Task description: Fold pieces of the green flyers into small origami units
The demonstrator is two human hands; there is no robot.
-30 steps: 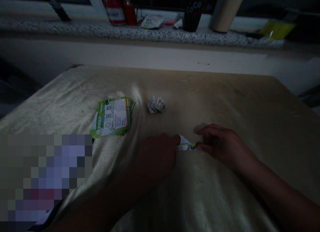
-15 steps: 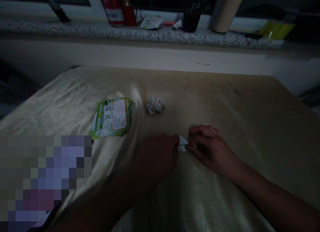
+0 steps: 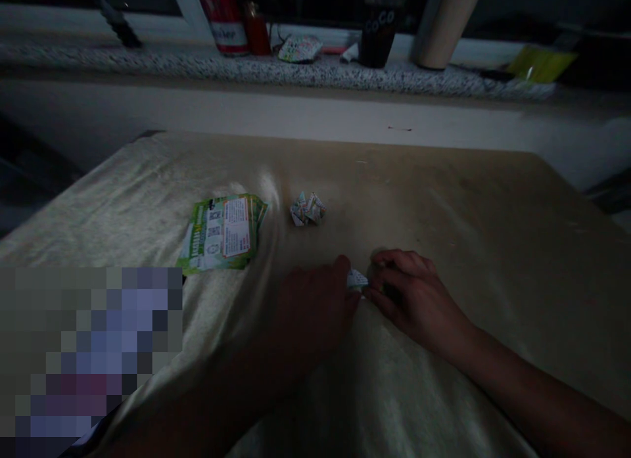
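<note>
A small stack of green packets (image 3: 221, 234) lies beyond and to the left of the left hand (image 3: 315, 307). Two small folded paper shapes (image 3: 308, 209) sit close together on the table (image 3: 468, 195), straight beyond that hand. The left hand pinches a small piece of paper (image 3: 357, 279) by its left end, so the paper is between the two hands. The right hand (image 3: 409, 287), fingers curled, grips the paper's right end.

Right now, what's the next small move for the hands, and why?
Probably press down the right end of the small white printed paper piece with the right hand, the left hand steadying the other end: the piece lies between both hands, one at each end.
</note>
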